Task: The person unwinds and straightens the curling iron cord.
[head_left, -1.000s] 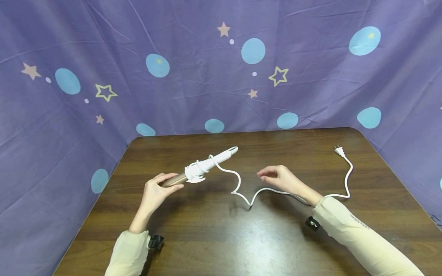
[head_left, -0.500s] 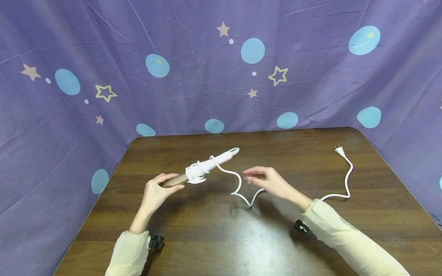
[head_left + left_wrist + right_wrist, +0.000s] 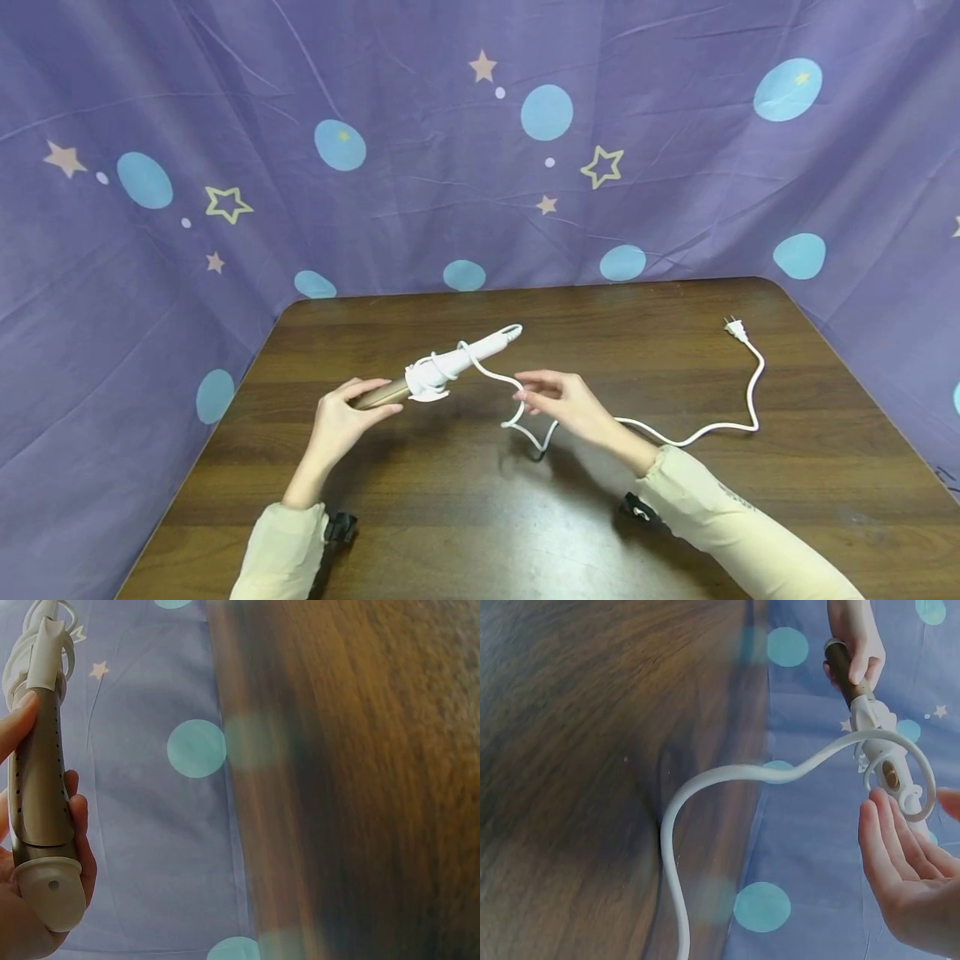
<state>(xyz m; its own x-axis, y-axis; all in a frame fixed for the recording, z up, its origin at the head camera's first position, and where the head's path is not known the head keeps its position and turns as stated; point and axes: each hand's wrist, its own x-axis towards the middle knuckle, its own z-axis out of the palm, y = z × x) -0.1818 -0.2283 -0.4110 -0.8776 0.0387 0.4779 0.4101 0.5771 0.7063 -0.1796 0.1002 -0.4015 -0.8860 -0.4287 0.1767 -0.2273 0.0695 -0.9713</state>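
A curling iron with a gold barrel [image 3: 41, 772] and a white handle [image 3: 474, 352] is held slanting above the table. My left hand [image 3: 335, 421] grips it by the barrel, thumb on one side and fingers on the other. Its white cord [image 3: 727, 774] winds loosely around the handle, then drops to the tabletop. At the hanging stretch of cord is my right hand [image 3: 573, 407], thumb and fingers apart; in the right wrist view the cord passes between them without being pinched. The two-pin plug [image 3: 736, 329] lies at the cord's far end, on the right.
The brown wooden table [image 3: 420, 517] has rounded back corners. Purple cloth [image 3: 420, 167] with stars and blue dots hangs behind it and at both sides. Part of the cord crosses the tabletop under the right forearm.
My right hand has moved left and slightly toward me, up to the hanging cord beside the handle. The left hand and the curling iron have hardly moved.
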